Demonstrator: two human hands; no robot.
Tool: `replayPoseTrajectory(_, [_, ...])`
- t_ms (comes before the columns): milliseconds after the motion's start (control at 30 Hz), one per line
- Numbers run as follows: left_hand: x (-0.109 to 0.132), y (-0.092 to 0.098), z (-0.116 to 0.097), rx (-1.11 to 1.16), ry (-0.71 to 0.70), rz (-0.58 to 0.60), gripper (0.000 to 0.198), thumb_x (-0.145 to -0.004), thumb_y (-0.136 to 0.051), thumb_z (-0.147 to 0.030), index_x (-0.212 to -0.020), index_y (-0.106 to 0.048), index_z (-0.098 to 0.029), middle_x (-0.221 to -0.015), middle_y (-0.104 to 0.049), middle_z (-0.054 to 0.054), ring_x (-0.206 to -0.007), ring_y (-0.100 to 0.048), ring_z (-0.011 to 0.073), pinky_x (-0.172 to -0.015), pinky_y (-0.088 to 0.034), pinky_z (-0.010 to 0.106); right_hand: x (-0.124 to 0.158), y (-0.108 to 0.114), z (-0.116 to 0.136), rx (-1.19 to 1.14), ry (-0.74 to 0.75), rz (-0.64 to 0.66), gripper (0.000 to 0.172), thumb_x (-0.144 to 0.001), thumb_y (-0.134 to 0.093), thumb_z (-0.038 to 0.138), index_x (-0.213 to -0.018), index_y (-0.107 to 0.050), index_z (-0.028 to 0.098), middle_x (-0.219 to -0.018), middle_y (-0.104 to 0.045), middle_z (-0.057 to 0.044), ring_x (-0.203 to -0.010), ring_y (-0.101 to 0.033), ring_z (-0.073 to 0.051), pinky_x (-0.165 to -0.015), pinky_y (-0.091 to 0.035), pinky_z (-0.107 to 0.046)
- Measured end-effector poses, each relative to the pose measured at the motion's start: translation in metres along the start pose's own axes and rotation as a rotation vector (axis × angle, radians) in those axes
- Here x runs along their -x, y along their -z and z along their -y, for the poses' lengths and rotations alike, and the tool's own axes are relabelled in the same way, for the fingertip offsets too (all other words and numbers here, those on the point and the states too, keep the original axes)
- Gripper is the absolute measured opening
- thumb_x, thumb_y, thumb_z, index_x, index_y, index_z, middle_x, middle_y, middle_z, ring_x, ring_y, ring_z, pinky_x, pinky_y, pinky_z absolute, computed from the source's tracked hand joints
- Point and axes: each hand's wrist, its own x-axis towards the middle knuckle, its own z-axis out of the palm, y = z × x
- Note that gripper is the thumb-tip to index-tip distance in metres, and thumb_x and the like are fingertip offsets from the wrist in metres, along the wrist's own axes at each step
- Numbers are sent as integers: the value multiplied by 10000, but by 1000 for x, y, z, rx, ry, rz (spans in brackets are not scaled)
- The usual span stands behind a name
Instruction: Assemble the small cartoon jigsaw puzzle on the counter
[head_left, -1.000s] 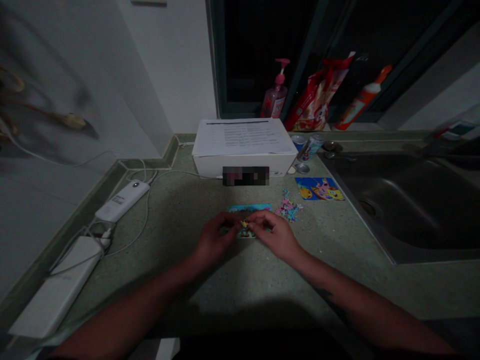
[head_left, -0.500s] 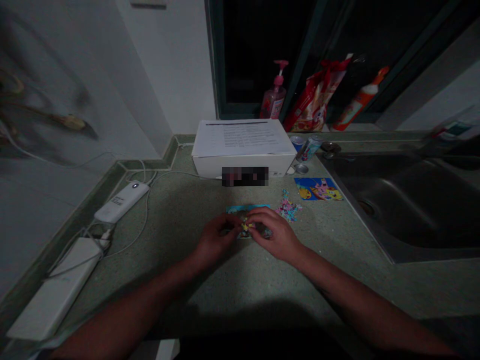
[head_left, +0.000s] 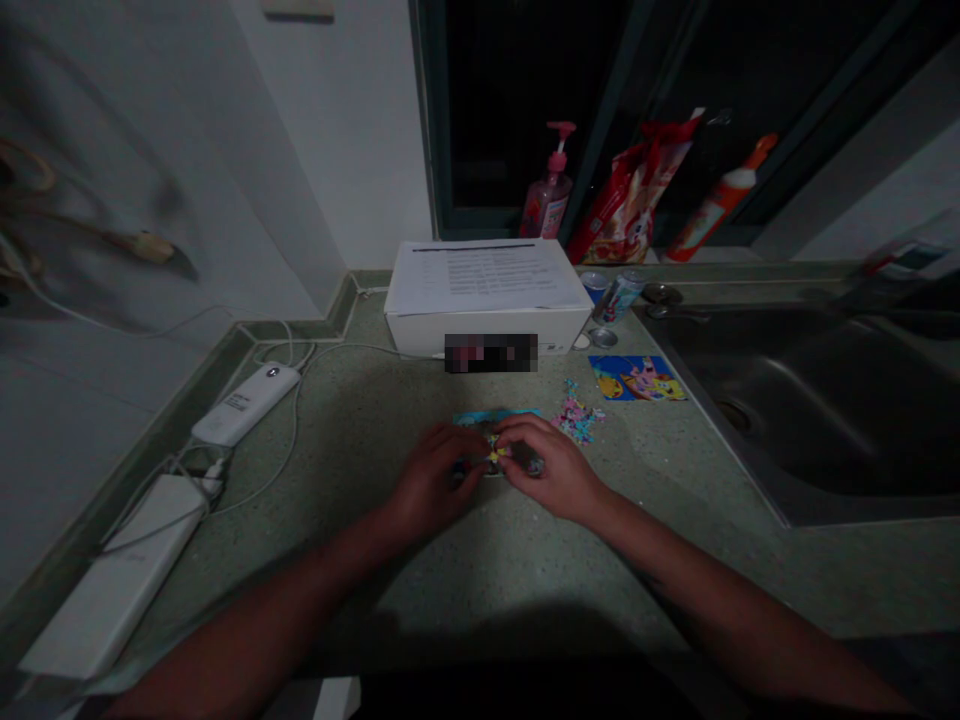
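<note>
My left hand (head_left: 441, 466) and my right hand (head_left: 553, 464) meet over the countertop, fingertips nearly together. Pinched between them are small yellow jigsaw puzzle pieces (head_left: 496, 455), too small to count. Beneath the hands lies a light-blue-edged card (head_left: 480, 415), mostly covered by my fingers. Just right of my right hand is a loose pile of tiny pink, blue and purple puzzle pieces (head_left: 576, 418). A bright cartoon picture card (head_left: 637, 378) lies flat beyond the pile.
A white box (head_left: 420, 330) topped with a printed sheet stands ahead. Cans (head_left: 619, 300) sit beside it. The sink (head_left: 810, 400) is at right. Power bank (head_left: 246, 402), white power strip (head_left: 120, 580) and cables line the left. A pump bottle (head_left: 547, 200) stands by the window.
My left fingers have shifted slightly around the yellow pieces. My right hand stays almost still, and the pile and cards have not moved.
</note>
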Motion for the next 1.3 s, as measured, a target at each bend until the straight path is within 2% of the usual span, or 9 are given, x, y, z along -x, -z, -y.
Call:
replayPoseTrajectory(167, [3,-3,12,-130,35,17,56,-968,-676,-201,-1017,-689,-225,-951,-773,42,-897,-700,221,-892,-545,441,1,10,-7,125,-16,29,222,-997,-641,211,-1217,-671,214,-1233,-741,-113,-1173,-707,-253,-1004,-605,-453])
replayPoseTrajectory(333, [4,-7,21,-244,43,102,49,-989,-667,-207,-970,-711,-220,-933,-774,33,-898,-672,228,-953,-508,462,8,19,-16,328,8,156,181,-1033,-611,218,-1169,-731,217,-1255,-736,-107,-1229,-675,-289,-1055,-584,-517])
replayPoseTrajectory(467, [3,-9,20,-260,15,159,85,-975,-670,-176,-994,-729,-235,-966,-791,9,-926,-678,215,-1067,-458,477,14,14,-20,410,54,147,183,-1036,-615,220,-1143,-764,218,-1294,-728,-115,-1336,-616,-321,-1113,-549,-555])
replayPoseTrajectory(700, [5,-9,19,-297,19,252,108,-964,-689,-163,-1015,-740,-244,-1014,-806,8,-989,-689,234,-1147,-403,515,18,10,-18,426,58,171,185,-1021,-627,201,-1125,-779,220,-1329,-715,-117,-1392,-580,-331,-1129,-539,-566])
replayPoseTrajectory(1300, [4,-12,19,-362,-20,284,112,-1000,-663,-203,-1024,-761,-252,-1024,-799,19,-1014,-681,246,-1172,-404,551,17,8,-11,427,81,209,199,-1006,-639,167,-1130,-789,212,-1340,-711,-133,-1371,-586,-334,-1120,-549,-588])
